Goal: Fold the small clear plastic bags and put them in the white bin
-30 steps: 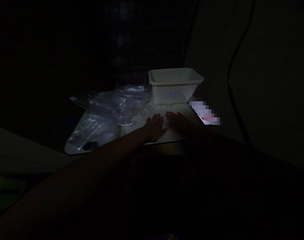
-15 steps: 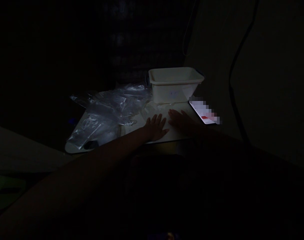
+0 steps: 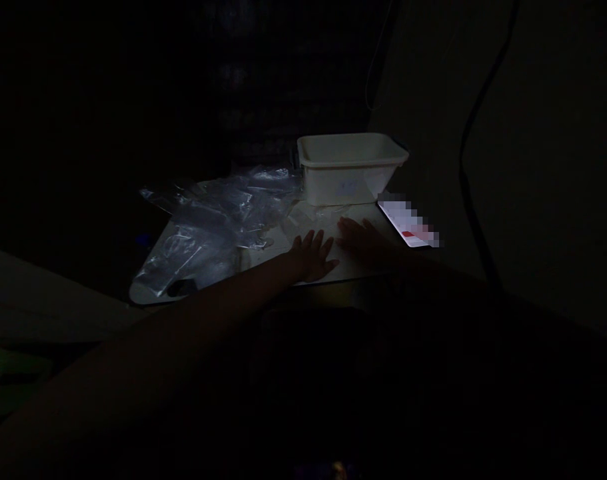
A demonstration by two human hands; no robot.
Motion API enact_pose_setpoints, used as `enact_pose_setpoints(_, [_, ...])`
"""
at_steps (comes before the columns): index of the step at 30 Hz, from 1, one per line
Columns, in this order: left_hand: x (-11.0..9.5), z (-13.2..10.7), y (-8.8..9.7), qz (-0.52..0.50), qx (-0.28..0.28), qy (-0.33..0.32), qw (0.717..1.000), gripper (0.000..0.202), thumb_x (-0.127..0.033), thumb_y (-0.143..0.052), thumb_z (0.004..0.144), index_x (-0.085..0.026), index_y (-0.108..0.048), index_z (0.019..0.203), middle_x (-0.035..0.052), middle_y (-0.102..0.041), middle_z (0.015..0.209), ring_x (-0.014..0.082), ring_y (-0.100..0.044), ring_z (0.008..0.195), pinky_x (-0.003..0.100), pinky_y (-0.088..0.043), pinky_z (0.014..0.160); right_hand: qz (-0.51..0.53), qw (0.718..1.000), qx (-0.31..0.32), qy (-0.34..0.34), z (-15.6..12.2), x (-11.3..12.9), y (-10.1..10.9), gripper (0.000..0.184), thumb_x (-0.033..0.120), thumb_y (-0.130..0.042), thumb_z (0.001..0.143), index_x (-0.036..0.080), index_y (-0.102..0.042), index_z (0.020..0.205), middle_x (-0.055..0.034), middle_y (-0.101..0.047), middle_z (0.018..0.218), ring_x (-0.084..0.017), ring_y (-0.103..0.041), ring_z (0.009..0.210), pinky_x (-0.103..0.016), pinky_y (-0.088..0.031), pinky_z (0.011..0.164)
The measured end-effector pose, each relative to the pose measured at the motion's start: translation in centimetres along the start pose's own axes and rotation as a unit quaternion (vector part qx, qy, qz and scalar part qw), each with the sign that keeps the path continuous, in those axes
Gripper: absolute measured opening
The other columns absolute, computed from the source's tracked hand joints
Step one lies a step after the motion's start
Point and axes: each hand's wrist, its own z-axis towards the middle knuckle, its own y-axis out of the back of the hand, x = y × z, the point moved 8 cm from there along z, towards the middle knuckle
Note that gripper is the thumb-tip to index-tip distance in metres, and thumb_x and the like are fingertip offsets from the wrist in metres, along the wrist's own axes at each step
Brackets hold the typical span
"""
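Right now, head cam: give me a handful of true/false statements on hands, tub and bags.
1. Both hands lie flat, fingers spread, on the table. True: the left hand and right hand rest palm down on the table.
2. The white tub stands behind the hands. True: the white tub sits at the far edge, upright.
3. The right hand is inside the tub. False: it lies on the table in front of the tub, apart from it.
4. The clear plastic bags lie right of the tub. False: the clear plastic bags are spread to its left.
5. The left hand grips a bag. False: it is open and flat, beside the bags.
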Motion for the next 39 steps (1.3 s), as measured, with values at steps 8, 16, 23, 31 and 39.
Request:
enact_pose_setpoints(8, [-0.3, -0.2, -0.1, 0.004, 0.01, -0.002, 1.0, 0.063, -0.049, -0.023, 0.08, -0.016, -0.013, 0.132, 0.0103, -0.003, 0.139, 0.0285, -0.002, 0.125, 0.047, -0.012, 0.098, 0.009, 0.999, -0.005, 0.031, 0.3, 0.8, 0.4, 0.037, 0.024, -0.025, 0.083, 0.016, -0.044, 0.114, -0.0131, -0.04, 0.126, -0.025, -0.029, 0.119, -0.05, -0.032, 0.087])
enact_pose_setpoints(16, [-0.6, -0.4, -0.1, 0.01, 0.014, 0.0, 1.0, 0.063, -0.048, -0.024, 0.08, -0.016, -0.012, 0.132, 0.0098, -0.003, 0.139, 0.028, -0.002, 0.125, 0.047, -0.011, 0.098, 0.011, 0.999, 0.003, -0.039, 0.2, -0.9, 1.0, 0.041, 0.026, -0.019, 0.085, 0.009, -0.042, 0.114, -0.0178, -0.042, 0.123, -0.026, -0.033, 0.117, -0.051, -0.032, 0.086])
enact_pose_setpoints(23, [-0.5, -0.3, -0.3, 0.006, 0.021, 0.001, 1.0, 0.064, -0.05, -0.023, 0.08, -0.016, -0.01, 0.133, 0.0092, -0.002, 0.139, 0.0274, -0.001, 0.125, 0.046, -0.01, 0.099, 0.013, 1.0, 0.012, -0.01, 0.4, -0.6, 0.0, 0.041, 0.025, -0.02, 0.085, 0.008, -0.038, 0.117, -0.0188, -0.038, 0.126, -0.026, -0.03, 0.119, -0.049, -0.032, 0.086])
enact_pose_setpoints(31, [-0.7, -0.7, -0.2, 0.023, 0.042, 0.008, 0.999, 0.063, -0.051, -0.02, 0.08, -0.019, -0.009, 0.133, 0.0066, -0.001, 0.139, 0.0254, -0.001, 0.126, 0.044, -0.011, 0.099, 0.009, 0.998, 0.043, -0.048, 0.6, -1.9, -0.6, 0.038, 0.024, -0.022, 0.084, 0.013, -0.041, 0.116, -0.0147, -0.039, 0.127, -0.024, -0.028, 0.12, -0.049, -0.032, 0.086])
enact_pose_setpoints(39, [-0.8, -0.8, -0.2, 0.023, 0.045, 0.006, 0.999, 0.063, -0.05, -0.021, 0.08, -0.019, -0.007, 0.133, 0.0066, 0.0, 0.139, 0.0258, 0.0, 0.126, 0.044, -0.011, 0.099, 0.033, 0.995, 0.019, -0.092, 0.8, -2.3, 0.4, 0.045, 0.027, -0.02, 0.084, 0.004, -0.036, 0.12, -0.0191, -0.034, 0.128, -0.025, -0.029, 0.119, -0.048, -0.028, 0.09])
